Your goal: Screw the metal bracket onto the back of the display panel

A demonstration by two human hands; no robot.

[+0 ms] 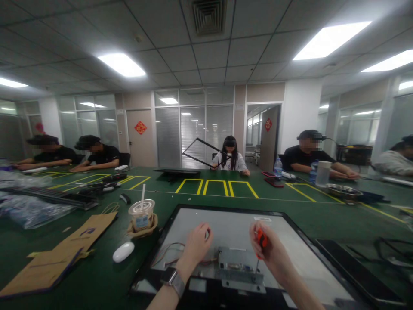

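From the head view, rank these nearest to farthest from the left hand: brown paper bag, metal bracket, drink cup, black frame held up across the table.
Nearest to the left hand first:
1. Metal bracket: just to its right.
2. Drink cup: left, beyond the panel's edge.
3. Brown paper bag: farther left.
4. Black frame: far side, ahead.

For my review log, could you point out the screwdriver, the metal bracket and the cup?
Screwdriver (262,239): head view, on its red-orange handle.
Metal bracket (238,276): head view, on its front plate.
Cup (142,221): head view, on its side.
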